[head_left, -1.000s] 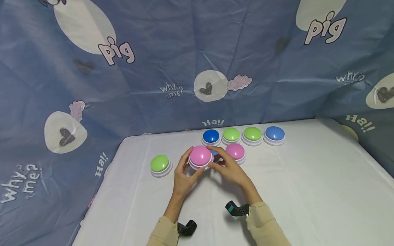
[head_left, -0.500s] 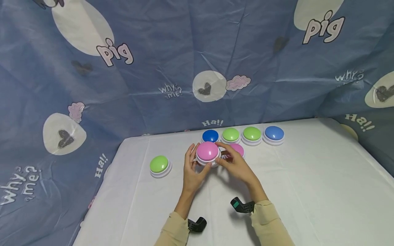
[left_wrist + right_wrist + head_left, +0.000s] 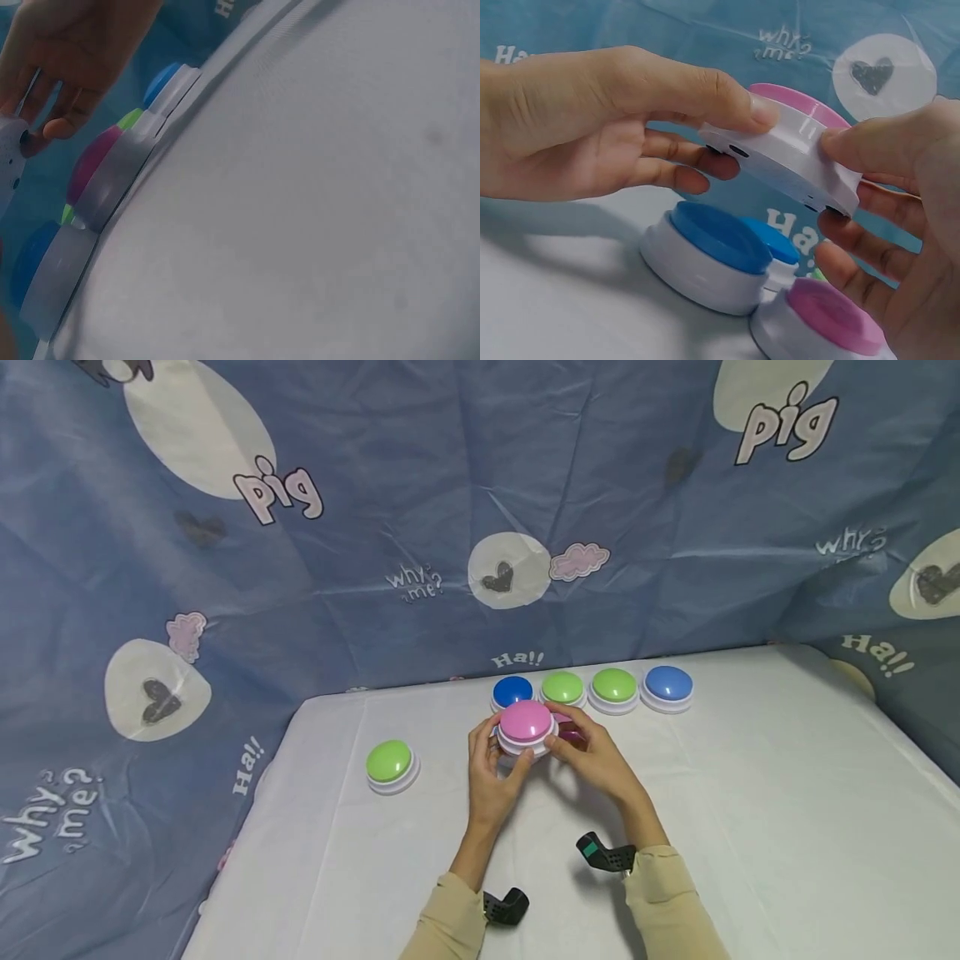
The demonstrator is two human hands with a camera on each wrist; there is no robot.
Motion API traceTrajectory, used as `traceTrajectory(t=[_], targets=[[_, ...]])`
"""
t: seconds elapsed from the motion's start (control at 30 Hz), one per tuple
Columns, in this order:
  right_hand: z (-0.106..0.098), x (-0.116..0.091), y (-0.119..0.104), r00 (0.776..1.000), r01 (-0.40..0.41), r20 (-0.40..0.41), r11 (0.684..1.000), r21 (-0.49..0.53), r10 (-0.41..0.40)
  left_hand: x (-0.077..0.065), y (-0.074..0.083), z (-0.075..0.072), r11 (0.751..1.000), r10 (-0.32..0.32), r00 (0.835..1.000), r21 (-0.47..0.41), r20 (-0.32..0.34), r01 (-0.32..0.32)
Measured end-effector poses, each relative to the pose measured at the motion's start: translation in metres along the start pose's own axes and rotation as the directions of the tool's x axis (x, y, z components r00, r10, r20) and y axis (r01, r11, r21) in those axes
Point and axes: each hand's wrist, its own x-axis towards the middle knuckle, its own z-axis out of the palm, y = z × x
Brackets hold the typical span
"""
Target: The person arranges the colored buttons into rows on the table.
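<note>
A pink push button (image 3: 525, 721) with a round white base is held up off the table between both hands. My left hand (image 3: 493, 787) pinches its left side, thumb on the near edge. My right hand (image 3: 602, 767) grips the right side in the same way. In the right wrist view the button is tilted and its underside shows dark spots. Below it stand a blue button (image 3: 720, 236) and a second pink button (image 3: 836, 319). In the left wrist view, only part of the held button's white base (image 3: 9, 161) shows.
Along the white table's back edge stand a dark blue button (image 3: 513, 690), two green buttons (image 3: 562, 687) and a lighter blue button (image 3: 668, 683). Another green button (image 3: 389, 762) sits alone at the left. A printed blue cloth (image 3: 420, 635) hangs behind the table.
Both hands have carried the pink button to the right and slightly farther back. It now hides more of the second pink button and the blue one below. The other buttons have not moved.
</note>
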Motion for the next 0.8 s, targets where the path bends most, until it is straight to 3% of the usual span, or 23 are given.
traceTrajectory(t=[0.47,0.63,0.8], targets=[[-0.012,-0.002,0.002,0.997,0.011,-0.077,0.999,-0.041,-0.014,-0.001,0.001,0.023,1.000,-0.015,0.996,-0.012,-0.083,0.014],[-0.018,-0.004,0.002,0.992,-0.032,-0.121,0.999,-0.020,0.029,-0.002,0.001,0.033,0.999,-0.048,0.994,-0.018,-0.096,0.047],[-0.026,-0.008,0.001,0.989,-0.051,-0.139,0.998,-0.029,0.046,-0.002,0.001,0.040,1.000,-0.030,0.995,-0.011,-0.092,0.029]])
